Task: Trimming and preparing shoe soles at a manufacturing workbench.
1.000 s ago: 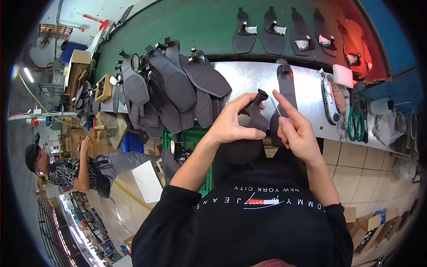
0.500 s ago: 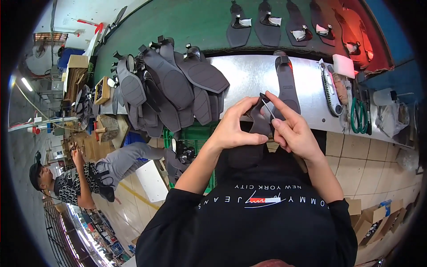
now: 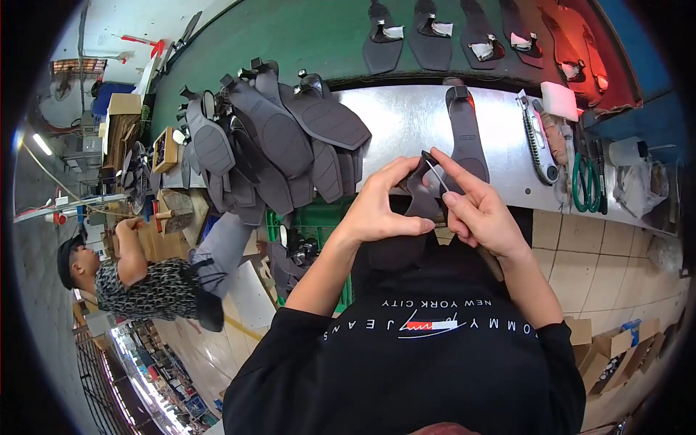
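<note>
A dark shoe sole with a heel [image 3: 422, 205] is held over my lap, its heel end pointing away from me. My left hand [image 3: 371, 212] is closed round its left side, the thumb stretched across toward the right. My right hand [image 3: 482, 221] grips a thin metal-bladed tool [image 3: 437, 176] whose handle runs down under the palm. The blade lies along the heel, and my right forefinger reaches to the heel's tip. The blade's exact kind is hard to make out. Just beyond, another dark heeled sole [image 3: 468, 145] lies on the metal bench.
A pile of dark soles [image 3: 279, 138] covers the left of the metal bench [image 3: 406, 109]. More soles with white wrapping [image 3: 383, 51] lie on the green surface behind. A cutter [image 3: 536, 138] and green-handled scissors [image 3: 582, 181] sit right. A co-worker [image 3: 152, 286] stands left.
The co-worker at the left has turned and bent an arm, shifting toward the bench. My hands keep nearly the same hold on the sole and tool; the view has shifted slightly.
</note>
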Demonstrator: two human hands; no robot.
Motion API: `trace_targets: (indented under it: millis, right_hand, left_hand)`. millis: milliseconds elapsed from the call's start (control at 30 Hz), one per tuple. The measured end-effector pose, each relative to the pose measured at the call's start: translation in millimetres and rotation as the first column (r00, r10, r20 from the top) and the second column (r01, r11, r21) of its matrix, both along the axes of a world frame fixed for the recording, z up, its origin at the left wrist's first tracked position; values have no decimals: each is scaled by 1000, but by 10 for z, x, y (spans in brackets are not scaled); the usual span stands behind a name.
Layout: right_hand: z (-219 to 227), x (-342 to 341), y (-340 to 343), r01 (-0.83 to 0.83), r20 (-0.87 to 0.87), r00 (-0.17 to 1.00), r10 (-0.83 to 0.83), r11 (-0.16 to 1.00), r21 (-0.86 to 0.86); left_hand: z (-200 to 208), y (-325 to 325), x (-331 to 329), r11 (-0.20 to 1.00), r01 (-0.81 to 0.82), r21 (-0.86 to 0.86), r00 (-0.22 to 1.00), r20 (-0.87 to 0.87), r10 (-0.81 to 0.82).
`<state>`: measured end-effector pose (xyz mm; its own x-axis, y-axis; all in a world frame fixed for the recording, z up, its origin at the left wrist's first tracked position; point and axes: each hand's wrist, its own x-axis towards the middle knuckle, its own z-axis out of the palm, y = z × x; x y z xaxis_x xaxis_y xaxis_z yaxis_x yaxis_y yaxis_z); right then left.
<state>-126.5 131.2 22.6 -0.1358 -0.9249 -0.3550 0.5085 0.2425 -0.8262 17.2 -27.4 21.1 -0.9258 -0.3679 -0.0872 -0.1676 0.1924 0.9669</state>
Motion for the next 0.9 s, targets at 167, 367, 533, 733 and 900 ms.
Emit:
trace_targets:
  millis: [167,367,533,733,900]
  right_hand:
    - [-17,16,2,14,-7,1000,-14,1000,0]
    - [41,8,22,2,75,997,-1,1000,-6]
    - [11,13,44,16,165,986,-9,999,-44]
    - [28,-7,46,16,214,977,-5,999,-51]
    - [57,-25,28,-7,189,982,9,1000,-10]
  left_hand:
    - [25,-16,-8,999,28,-41,999,23,-28]
    - [-9,-9,34,997,36,-66,999,-26,-38]
    - [-24,8,50,999,43,-5,998,-39,-43]
    - [11,6,68,991,28,131,996,-84,-17]
    - [-3,-14,72,974,29,224,998,-63,-15]
